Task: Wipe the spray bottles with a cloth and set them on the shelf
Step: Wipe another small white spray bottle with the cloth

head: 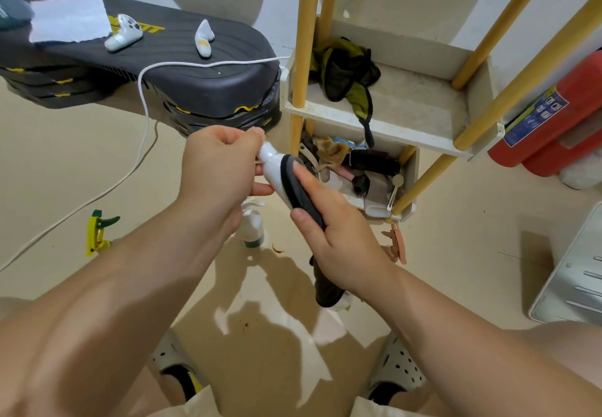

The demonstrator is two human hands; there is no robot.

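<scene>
Glossy spray bottle (272, 169), left hand (218, 169) pinching its nozzle, may slip as cloth (298, 182) clutched by right hand (338, 237) rubs.

**Headcam wearer's outfit, quick rundown**

Both forearms are bare, running from the bottom corners of the frame up to the left hand (218, 169) and right hand (338, 240) mid-frame. Bottom centre there's the edge of cream shorts (195, 405). On the feet, a pale grey left clog (166, 356) and right clog (399, 366) with round holes punched in the tops. Dark socks (177, 380) underneath, with a bit of yellow on the left one.
</scene>
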